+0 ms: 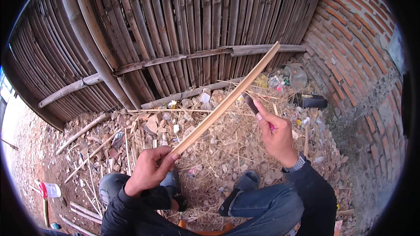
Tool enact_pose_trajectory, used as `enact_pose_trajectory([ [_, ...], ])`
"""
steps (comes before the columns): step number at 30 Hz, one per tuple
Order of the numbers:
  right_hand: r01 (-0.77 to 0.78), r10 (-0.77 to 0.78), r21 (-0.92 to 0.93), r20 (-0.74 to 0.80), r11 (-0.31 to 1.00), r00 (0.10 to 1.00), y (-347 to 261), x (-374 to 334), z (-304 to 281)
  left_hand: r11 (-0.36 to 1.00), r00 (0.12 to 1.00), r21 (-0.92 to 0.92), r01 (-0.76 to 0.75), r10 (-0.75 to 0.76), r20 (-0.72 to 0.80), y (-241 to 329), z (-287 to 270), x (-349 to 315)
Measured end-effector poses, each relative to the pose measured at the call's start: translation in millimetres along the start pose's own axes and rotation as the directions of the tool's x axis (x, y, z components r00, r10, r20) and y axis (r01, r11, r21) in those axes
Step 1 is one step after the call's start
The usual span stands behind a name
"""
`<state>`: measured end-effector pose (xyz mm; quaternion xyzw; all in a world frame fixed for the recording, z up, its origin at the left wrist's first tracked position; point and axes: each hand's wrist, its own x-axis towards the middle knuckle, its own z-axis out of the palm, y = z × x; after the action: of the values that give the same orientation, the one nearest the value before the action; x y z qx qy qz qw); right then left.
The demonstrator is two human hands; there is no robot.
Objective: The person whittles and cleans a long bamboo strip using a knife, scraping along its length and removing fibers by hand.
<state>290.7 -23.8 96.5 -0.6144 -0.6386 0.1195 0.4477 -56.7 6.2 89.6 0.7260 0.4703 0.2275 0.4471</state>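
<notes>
Holding a pale strip point(227, 101) by its near end, our left grip point(153, 164) slants it forward-right above the ground point(205, 148); our right grip point(276, 134) clasps a dark tool point(250, 103) just right of the strip's middle.

The sleeves point(317, 192) are dark, the right wristband point(295, 164) patterned grey, the jeans point(271, 203) blue, the slipper point(248, 180) grey.

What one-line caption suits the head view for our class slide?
Left hand gripping a long pale strip, right hand holding a dark tool, over straw-littered ground.
</notes>
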Motion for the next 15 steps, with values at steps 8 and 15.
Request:
enact_pose_trajectory([
  [8,0.186,-0.188,0.023,0.112,0.982,0.976,-3.5,-10.5,18.2,1.0,1.0,0.003,-0.015,0.015,-0.021,-7.7,8.4,-0.7],
  [15,0.222,-0.233,0.096,0.129,0.97,0.964,-4.5,-21.8,26.6,0.999,0.999,-0.033,-0.028,0.027,-0.039,-11.7,14.9,2.9],
])
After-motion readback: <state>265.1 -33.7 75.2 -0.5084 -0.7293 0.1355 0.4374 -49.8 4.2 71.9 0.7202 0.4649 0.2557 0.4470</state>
